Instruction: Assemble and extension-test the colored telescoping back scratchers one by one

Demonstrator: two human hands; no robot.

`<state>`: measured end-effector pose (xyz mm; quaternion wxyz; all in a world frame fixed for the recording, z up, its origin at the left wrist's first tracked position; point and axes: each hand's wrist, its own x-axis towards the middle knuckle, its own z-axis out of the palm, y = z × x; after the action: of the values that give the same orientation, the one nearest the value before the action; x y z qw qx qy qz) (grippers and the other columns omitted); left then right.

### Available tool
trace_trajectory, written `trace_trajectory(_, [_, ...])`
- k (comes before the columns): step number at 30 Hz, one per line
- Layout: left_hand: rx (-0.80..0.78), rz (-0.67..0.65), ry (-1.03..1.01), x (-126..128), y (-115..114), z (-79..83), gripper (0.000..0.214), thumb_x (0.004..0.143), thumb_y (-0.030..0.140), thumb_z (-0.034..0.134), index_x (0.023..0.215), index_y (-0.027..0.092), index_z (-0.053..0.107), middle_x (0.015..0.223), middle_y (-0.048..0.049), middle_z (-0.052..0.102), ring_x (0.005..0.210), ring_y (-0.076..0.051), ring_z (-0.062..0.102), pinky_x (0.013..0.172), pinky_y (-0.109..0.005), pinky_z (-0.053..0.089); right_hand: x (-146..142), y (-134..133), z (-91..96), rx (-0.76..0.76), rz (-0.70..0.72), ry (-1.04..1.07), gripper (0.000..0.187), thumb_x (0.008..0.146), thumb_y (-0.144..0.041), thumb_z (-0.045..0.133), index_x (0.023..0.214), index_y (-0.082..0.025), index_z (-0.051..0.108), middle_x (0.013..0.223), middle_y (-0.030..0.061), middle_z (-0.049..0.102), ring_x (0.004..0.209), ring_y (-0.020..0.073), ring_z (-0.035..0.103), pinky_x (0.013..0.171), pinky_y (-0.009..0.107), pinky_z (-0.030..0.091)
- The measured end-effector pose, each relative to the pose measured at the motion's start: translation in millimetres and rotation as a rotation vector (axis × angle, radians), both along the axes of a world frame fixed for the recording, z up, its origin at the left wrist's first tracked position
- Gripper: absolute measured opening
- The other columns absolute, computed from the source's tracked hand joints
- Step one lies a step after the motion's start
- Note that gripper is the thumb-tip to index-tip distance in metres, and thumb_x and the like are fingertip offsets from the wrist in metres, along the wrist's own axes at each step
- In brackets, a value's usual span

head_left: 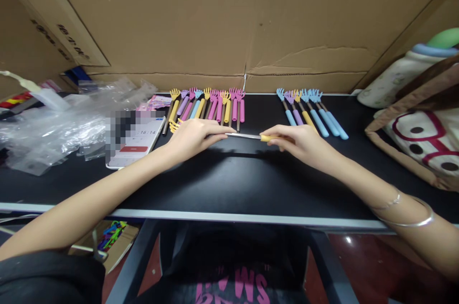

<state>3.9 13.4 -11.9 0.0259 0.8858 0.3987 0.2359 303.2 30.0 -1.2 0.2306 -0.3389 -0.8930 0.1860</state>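
Above the black table I hold a back scratcher level between both hands, its silver metal rod (pixel 245 135) bare in the middle. My left hand (pixel 195 136) pinches the rod's left end, and a yellow claw (pixel 174 126) pokes out behind its knuckles; whether that claw belongs to this rod I cannot tell. My right hand (pixel 299 144) grips the yellow handle sleeve (pixel 266 138) at the rod's right end. Behind my left hand lies a row of claw heads and loose sleeves, such as a pink sleeve (pixel 242 111). Beyond my right hand rest several back scratchers with handles, one a blue back scratcher (pixel 319 120).
Clear plastic bags (pixel 68 122) pile up at the left, beside a phone (pixel 138 144) showing a timer. At the right are a white bottle (pixel 392 77) and a brown-trimmed bag (pixel 426 136). Cardboard (pixel 215 17) walls the back. Below the table's left front edge sits an open box (pixel 122 246).
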Motion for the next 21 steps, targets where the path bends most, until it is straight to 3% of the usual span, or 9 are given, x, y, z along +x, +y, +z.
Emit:
trace_trajectory(3, [0.029,-0.01,0.03,2,-2,-0.6,0.034,0.102,0.039,0.048,0.122,0.025,0.072,0.102,-0.0058,0.077,0.09,-0.018,0.072,0.072,-0.024,0.048,0,3,0.8,-0.224,0.027,0.011,0.028,0.095,-0.039,0.053,0.105,-0.017,0.068,0.078,0.004,0.074,0.056,0.0123,0.063,0.056,0.025,0.05])
trace_trajectory(5, [0.036,-0.02,0.025,3,-2,-0.5,0.034,0.103,0.038,0.048,0.121,0.024,0.073,0.102,-0.0055,0.077,0.091,-0.018,0.072,0.073,-0.024,0.048,0,3,0.6,-0.259,0.023,0.02,0.03,0.093,-0.041,0.055,0.105,-0.017,0.067,0.078,0.0042,0.074,0.057,0.0126,0.064,0.057,0.025,0.05])
trace_trajectory(7, [0.032,-0.019,0.014,4,-2,0.1,0.033,0.103,0.037,0.048,0.12,0.024,0.073,0.106,-0.0053,0.077,0.094,-0.019,0.072,0.078,-0.025,0.05,-1,3,0.9,-0.203,0.004,0.028,0.029,0.092,-0.04,0.056,0.105,-0.017,0.068,0.079,0.0048,0.075,0.062,0.0137,0.066,0.061,0.026,0.05])
trace_trajectory(10, [0.01,0.001,-0.003,4,-2,2.1,0.032,0.102,0.036,0.049,0.119,0.022,0.072,0.11,-0.0054,0.077,0.098,-0.021,0.071,0.082,-0.028,0.05,0,2,3.6,0.001,-0.034,0.002,0.022,0.091,-0.035,0.058,0.102,-0.019,0.069,0.084,0.0047,0.075,0.071,0.0154,0.068,0.066,0.027,0.05])
trace_trajectory(14, [-0.011,0.045,-0.061,1,0,5.7,0.03,0.1,0.037,0.052,0.116,0.023,0.073,0.104,-0.0037,0.078,0.092,-0.019,0.072,0.077,-0.026,0.049,7,3,9.1,0.224,-0.086,-0.052,0.016,0.09,-0.031,0.06,0.099,-0.022,0.069,0.087,0.0028,0.076,0.072,0.0161,0.068,0.067,0.028,0.048])
trace_trajectory(17, [-0.019,0.061,-0.089,-1,2,7.3,0.028,0.099,0.036,0.054,0.114,0.023,0.074,0.1,-0.0029,0.078,0.087,-0.019,0.072,0.074,-0.025,0.048,12,5,10.5,0.254,-0.111,-0.043,0.017,0.092,-0.035,0.058,0.099,-0.023,0.069,0.089,0.0028,0.076,0.071,0.0172,0.068,0.066,0.029,0.048])
trace_trajectory(21, [0.01,0.064,-0.077,-2,3,4.7,0.029,0.099,0.038,0.053,0.115,0.025,0.074,0.102,-0.0028,0.079,0.089,-0.02,0.072,0.076,-0.026,0.048,13,7,9.5,0.169,-0.092,-0.017,0.021,0.092,-0.04,0.058,0.098,-0.024,0.07,0.089,0.0034,0.076,0.072,0.018,0.068,0.065,0.029,0.048])
